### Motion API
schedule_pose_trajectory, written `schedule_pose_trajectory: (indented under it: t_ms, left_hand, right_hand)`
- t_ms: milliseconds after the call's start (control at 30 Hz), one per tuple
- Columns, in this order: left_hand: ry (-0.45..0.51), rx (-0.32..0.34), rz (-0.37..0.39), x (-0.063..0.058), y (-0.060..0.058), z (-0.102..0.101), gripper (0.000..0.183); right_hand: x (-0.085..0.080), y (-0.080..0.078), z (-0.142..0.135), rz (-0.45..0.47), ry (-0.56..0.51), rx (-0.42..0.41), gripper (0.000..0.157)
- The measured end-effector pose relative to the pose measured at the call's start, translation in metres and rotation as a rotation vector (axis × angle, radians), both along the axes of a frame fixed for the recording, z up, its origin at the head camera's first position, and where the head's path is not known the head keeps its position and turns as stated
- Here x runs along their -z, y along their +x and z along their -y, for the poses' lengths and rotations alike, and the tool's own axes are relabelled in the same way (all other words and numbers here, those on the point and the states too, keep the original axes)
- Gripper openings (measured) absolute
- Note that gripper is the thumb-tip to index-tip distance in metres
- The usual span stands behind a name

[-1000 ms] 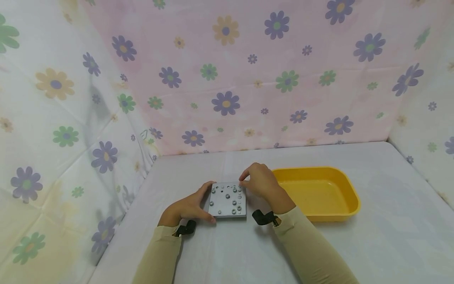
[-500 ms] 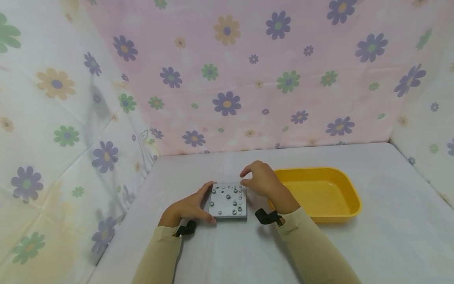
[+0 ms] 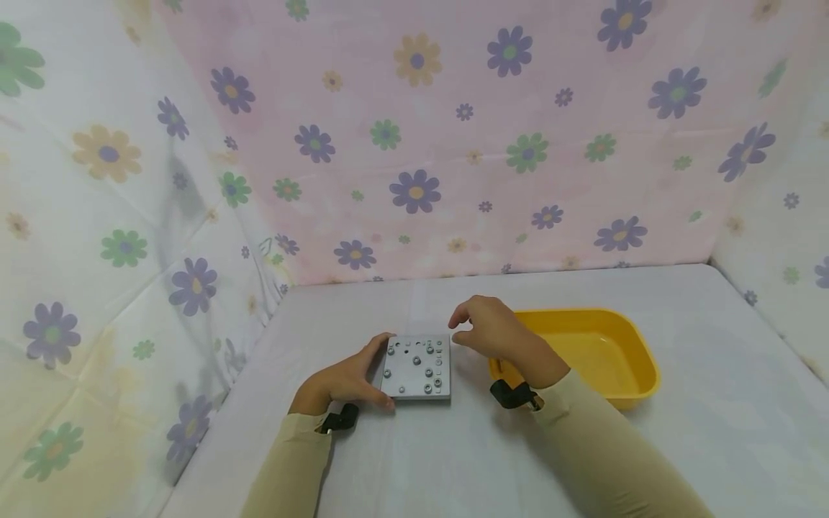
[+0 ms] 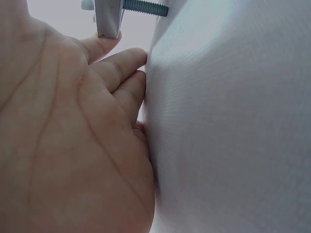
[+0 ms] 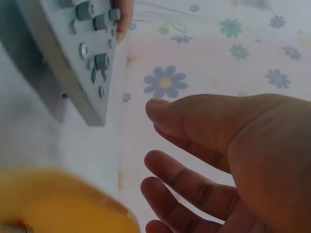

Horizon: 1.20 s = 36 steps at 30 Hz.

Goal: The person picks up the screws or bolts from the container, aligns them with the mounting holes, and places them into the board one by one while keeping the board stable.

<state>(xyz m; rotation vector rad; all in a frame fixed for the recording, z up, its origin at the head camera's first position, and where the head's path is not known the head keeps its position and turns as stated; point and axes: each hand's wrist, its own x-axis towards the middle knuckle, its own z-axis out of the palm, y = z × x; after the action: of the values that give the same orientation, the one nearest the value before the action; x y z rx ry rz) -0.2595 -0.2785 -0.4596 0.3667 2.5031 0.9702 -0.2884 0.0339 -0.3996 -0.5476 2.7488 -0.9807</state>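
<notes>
A square silver metal plate with several socket-head bolts and holes in its top lies in the middle of the table. My left hand grips it from the left, thumb at the near edge and fingers at the far left corner. In the left wrist view, a threaded bolt sticks out below the plate down to the cloth, and the plate stands off the table. My right hand hovers just right of the plate, between it and the yellow tray. Its fingers are loosely bent and hold nothing.
A yellow tray stands on the right, partly behind my right forearm. A small metal piece shows at its blurred edge in the right wrist view. White cloth covers the table; flowered cloth walls rise behind and at the sides.
My right hand has lifted off the plate's far right corner and moved right, toward the tray, with its fingers parting. The left hand and the plate have stayed in place.
</notes>
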Motion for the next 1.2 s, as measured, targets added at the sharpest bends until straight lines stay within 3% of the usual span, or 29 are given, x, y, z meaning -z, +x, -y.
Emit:
schedule_pose_trajectory:
  t_ms: [467, 933, 1200]
  left_hand:
    - [-0.005, -0.003, -0.003, 0.001, 0.001, 0.002, 0.136]
    - [0.009, -0.008, 0.005, 0.0, 0.001, 0.001, 0.136]
    - [0.009, 0.004, -0.001, 0.001, 0.001, 0.0, 0.135]
  right_hand:
    - [-0.011, 0.001, -0.029, 0.081, 0.039, -0.079, 0.009]
    - [-0.007, -0.008, -0.07, 0.062, 0.064, -0.18, 0.01]
    - [0.005, -0.017, -0.091, 0.106, 0.069, -0.232, 0.018]
